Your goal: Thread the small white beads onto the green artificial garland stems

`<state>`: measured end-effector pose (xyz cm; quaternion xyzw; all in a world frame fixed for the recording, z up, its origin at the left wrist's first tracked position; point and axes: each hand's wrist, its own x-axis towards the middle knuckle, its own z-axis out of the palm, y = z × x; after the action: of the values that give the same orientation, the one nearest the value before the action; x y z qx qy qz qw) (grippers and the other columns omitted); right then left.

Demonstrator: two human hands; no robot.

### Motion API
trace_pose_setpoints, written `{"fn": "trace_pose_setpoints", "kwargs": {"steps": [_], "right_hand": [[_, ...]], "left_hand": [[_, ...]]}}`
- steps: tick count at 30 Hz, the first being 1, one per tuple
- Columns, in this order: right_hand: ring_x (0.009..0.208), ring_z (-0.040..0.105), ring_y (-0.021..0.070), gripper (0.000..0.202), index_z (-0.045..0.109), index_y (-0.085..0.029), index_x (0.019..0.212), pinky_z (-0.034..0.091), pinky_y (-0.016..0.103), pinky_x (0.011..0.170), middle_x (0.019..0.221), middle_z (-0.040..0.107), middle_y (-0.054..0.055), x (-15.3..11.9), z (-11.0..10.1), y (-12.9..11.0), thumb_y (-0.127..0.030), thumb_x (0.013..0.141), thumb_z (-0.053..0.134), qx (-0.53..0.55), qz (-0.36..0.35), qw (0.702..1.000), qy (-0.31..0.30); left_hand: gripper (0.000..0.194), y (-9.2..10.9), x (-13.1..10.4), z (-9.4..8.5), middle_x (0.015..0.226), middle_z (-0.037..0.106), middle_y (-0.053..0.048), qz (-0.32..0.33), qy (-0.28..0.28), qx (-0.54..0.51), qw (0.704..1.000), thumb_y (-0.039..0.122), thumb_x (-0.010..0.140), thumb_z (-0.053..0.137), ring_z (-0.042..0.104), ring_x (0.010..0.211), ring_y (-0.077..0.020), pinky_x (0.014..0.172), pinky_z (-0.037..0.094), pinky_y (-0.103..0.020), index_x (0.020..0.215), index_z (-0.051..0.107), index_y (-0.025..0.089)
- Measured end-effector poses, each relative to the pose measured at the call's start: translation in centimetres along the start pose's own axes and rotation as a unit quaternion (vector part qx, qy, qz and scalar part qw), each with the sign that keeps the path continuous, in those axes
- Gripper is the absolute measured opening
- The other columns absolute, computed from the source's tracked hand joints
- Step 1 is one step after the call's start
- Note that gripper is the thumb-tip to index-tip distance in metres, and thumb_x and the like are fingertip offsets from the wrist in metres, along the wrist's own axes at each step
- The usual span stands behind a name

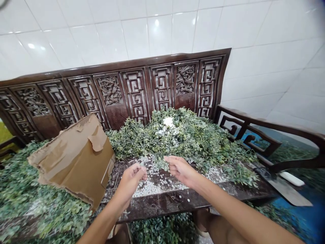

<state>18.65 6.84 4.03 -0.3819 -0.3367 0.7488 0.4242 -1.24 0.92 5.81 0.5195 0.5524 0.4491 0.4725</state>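
My right hand is closed in a pinch on a small green leafy sprig, which looks artificial. To its left, my left hand is closed, thumb against fingertips. Something small and pale shows at those fingertips, too small to name. Both hands are above the seat of a dark carved wooden bench. Many small white discs lie scattered on the seat under and between them. Behind the hands rises a big heap of green foliage, with a pile of white discs on top.
A torn cardboard piece leans at the left with a bent wire beside it. More foliage covers the bench's left and the floor. A carved armrest bounds the right, near a flat board and a white case.
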Motion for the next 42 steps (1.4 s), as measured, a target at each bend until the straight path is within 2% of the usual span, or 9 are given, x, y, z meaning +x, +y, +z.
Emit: {"fn": "trace_pose_setpoints", "kwargs": {"steps": [4,11,14,17,23,26,30,35,42], "right_hand": [[0.044,0.014,0.0039,0.04,0.043,-0.019,0.064,0.005,0.023,0.044,0.049,0.025,-0.012,-0.3,-0.2,0.2,-0.038,0.064,0.078,-0.118,0.021,0.992,-0.03],[0.04,0.021,0.0051,0.023,0.052,-0.018,0.063,0.013,0.023,0.042,0.041,0.032,-0.011,-1.1,0.5,0.9,-0.033,0.069,0.068,-0.268,0.051,0.958,-0.083],[0.041,0.024,0.0055,0.021,0.053,-0.018,0.064,0.014,0.022,0.042,0.042,0.034,-0.011,-1.1,0.5,0.8,-0.032,0.069,0.069,-0.286,0.062,0.951,-0.1],[0.041,0.022,0.0055,0.021,0.053,-0.018,0.065,0.013,0.023,0.042,0.042,0.032,-0.011,-1.3,0.7,0.6,-0.033,0.07,0.068,-0.302,0.06,0.946,-0.106],[0.041,0.027,0.0056,0.018,0.058,-0.016,0.065,0.014,0.022,0.042,0.043,0.036,-0.009,-1.9,1.4,0.3,-0.03,0.071,0.068,-0.356,0.055,0.926,-0.109],[0.042,0.025,0.0052,0.02,0.06,-0.016,0.071,0.014,0.022,0.043,0.045,0.036,-0.01,-2.0,1.3,0.5,-0.034,0.073,0.07,-0.326,0.059,0.935,-0.125],[0.044,0.022,0.004,0.02,0.06,-0.016,0.079,0.01,0.02,0.043,0.053,0.035,-0.009,-1.5,1.0,0.7,-0.033,0.075,0.069,-0.164,0.11,0.971,-0.132],[0.047,0.032,0.003,0.016,0.063,-0.013,0.084,0.009,0.019,0.043,0.067,0.049,-0.001,-0.8,0.7,1.0,-0.014,0.069,0.063,-0.049,0.133,0.988,-0.069],[0.044,0.025,0.0036,0.02,0.058,-0.016,0.091,0.008,0.021,0.044,0.061,0.047,-0.005,-1.0,0.9,0.9,-0.018,0.071,0.062,-0.062,0.084,0.99,-0.092]], "left_hand": [[0.035,0.1,0.1,0.1,0.064,0.056,0.002,-0.01,0.049,-0.008,0.999,0.047,0.075,0.067,0.055,0.07,-0.0144,0.067,0.042,-0.024,0.064,0.052,0.018],[0.04,-0.3,0.6,0.2,0.065,0.064,-0.003,-0.003,0.021,-0.043,0.999,0.054,0.082,0.057,0.06,0.068,-0.0163,0.07,0.046,-0.028,0.07,0.058,0.016],[0.037,-0.7,0.8,0.1,0.056,0.06,0.003,0.006,0.062,-0.009,0.998,0.052,0.082,0.057,0.062,0.065,-0.0184,0.066,0.047,-0.028,0.095,0.056,0.017],[0.049,-0.8,0.7,0.1,0.067,0.061,0.003,0.039,0.057,0.015,0.997,0.05,0.083,0.055,0.063,0.062,-0.0177,0.061,0.047,-0.028,0.121,0.047,0.02],[0.026,-0.4,0.1,0.2,0.07,0.058,0.002,0.096,0.081,0.192,0.973,0.045,0.086,0.051,0.057,0.061,-0.0154,0.06,0.043,-0.026,0.092,0.058,0.02],[0.024,-0.5,0.1,0.1,0.081,0.063,-0.002,0.14,0.116,0.24,0.954,0.042,0.087,0.049,0.059,0.076,-0.0188,0.071,0.045,-0.029,0.085,0.059,0.02],[0.024,-0.9,0.4,-0.3,0.088,0.067,-0.005,0.143,0.145,0.247,0.947,0.038,0.087,0.047,0.061,0.087,-0.0224,0.079,0.046,-0.034,0.085,0.061,0.019],[0.026,-1.3,0.6,-0.4,0.102,0.07,-0.008,0.109,0.116,0.221,0.962,0.035,0.084,0.051,0.063,0.097,-0.0239,0.087,0.047,-0.036,0.098,0.065,0.018],[0.021,-0.6,0.2,0.2,0.094,0.071,-0.006,0.138,0.043,0.237,0.961,0.032,0.083,0.054,0.064,0.09,-0.0218,0.084,0.047,-0.033,0.091,0.069,0.019]]}}
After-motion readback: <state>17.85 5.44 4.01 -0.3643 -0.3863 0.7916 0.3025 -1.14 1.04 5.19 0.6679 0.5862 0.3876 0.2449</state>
